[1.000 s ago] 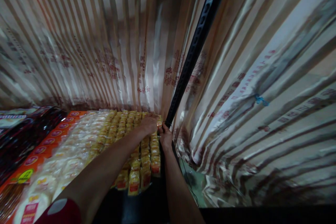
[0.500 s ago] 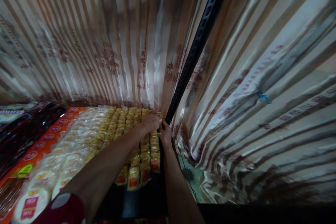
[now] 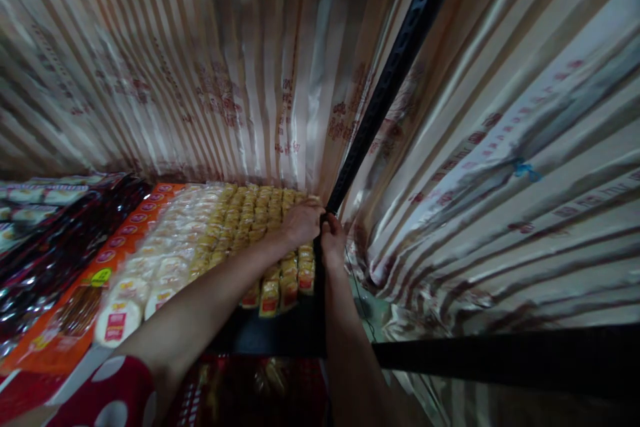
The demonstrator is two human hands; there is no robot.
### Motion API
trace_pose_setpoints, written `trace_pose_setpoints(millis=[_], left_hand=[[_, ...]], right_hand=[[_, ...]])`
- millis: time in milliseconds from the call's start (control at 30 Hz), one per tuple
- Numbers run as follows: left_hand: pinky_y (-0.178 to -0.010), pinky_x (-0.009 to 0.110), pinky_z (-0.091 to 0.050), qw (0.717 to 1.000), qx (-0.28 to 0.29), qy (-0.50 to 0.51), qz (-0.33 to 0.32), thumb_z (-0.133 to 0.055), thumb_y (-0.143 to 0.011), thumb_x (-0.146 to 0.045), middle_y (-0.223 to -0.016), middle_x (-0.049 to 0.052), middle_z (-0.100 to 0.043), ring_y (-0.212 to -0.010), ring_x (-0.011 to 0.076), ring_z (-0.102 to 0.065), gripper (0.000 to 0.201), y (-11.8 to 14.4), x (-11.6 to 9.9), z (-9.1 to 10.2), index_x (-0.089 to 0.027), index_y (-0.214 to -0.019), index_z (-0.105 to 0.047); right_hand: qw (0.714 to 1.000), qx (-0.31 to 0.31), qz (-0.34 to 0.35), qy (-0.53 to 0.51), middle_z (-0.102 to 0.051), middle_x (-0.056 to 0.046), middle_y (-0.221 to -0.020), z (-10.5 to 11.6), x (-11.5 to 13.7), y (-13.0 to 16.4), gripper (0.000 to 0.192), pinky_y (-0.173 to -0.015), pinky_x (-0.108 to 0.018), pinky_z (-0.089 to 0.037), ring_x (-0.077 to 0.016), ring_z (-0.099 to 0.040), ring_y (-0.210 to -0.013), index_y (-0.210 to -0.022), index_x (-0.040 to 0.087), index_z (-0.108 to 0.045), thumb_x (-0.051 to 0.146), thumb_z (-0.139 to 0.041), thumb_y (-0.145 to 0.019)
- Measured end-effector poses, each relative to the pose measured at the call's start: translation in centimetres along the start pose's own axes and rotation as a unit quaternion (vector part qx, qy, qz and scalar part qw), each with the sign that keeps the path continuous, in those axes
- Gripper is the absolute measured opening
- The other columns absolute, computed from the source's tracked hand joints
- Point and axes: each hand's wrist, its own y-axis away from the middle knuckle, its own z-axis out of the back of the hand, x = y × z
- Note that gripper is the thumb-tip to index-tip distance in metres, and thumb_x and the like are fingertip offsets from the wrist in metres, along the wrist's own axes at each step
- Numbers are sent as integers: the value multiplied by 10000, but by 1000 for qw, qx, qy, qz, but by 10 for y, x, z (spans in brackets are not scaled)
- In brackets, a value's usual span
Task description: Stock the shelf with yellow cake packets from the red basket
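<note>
My left hand (image 3: 302,222) reaches over rows of small yellow-wrapped packets (image 3: 270,293) to the far right corner of the shelf. Its fingers are closed at the foot of a black perforated post (image 3: 383,90). From the other side of the post, my right hand (image 3: 333,240) comes up with its fingers bent and pressed together near the left fingertips. Whatever the fingers pinch is too small and dark to make out. The dark shelf board (image 3: 280,333) shows in front of the packets.
White round wrapped cakes (image 3: 117,313), an orange pack (image 3: 63,327) and dark shiny packs (image 3: 65,247) lie to the left. Striped plastic sheeting (image 3: 240,67) hangs behind and at the right. A black rail (image 3: 500,353) runs off to the right, and a thin cord hangs beside the post.
The view has shifted, so the shelf appears higher and farther right, with more of its front edge and the red level below showing. Both hands stay at the post's foot.
</note>
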Motion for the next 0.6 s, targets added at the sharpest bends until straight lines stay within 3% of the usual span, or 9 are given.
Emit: trace_pose_setpoints(millis=[100,200,333,467,600], left_hand=[[-980,281,-430,999,1,33,5,-397,-789,-74,-1122,56,-633,-1054,163,-566,337,29,-26,1,-148,-1011,-640],[-970,292,-436,997,19,72,-31,-409,-780,-84,-1118,51,-628,-1047,169,-560,329,66,-49,-4,-154,-1011,-632],[-1006,306,-395,987,-23,151,-56,-401,-780,-74,-1130,62,-618,-1092,169,-522,351,126,-74,-15,-154,-1048,-613],[-906,299,-441,974,-42,224,5,-413,-759,-76,-971,64,-644,-957,169,-551,305,193,-90,-25,-169,-931,-647],[-858,302,-453,948,-51,283,134,-395,-738,-61,-879,56,-648,-897,170,-560,290,258,-86,-47,-181,-779,-655]], right_hand=[[999,-11,-2,-35,-627,-136,-1148,17,20,26,462,-968,-411,-420,-219,-582,-1064,-1150,100,-569,287,-472,-739],[997,5,9,-81,-637,-121,-1082,37,42,64,479,-932,-404,-446,-209,-607,-983,-1112,101,-574,312,-532,-684],[996,-1,11,-90,-639,-109,-1055,67,63,131,424,-904,-397,-462,-207,-610,-951,-1057,125,-595,313,-543,-681],[997,62,18,-40,-644,-106,-1053,92,62,210,373,-872,-380,-477,-218,-611,-957,-1055,150,-601,330,-525,-737],[986,155,-9,66,-686,-70,-949,100,30,276,291,-825,-314,-483,-191,-622,-888,-941,190,-653,272,-449,-751]])
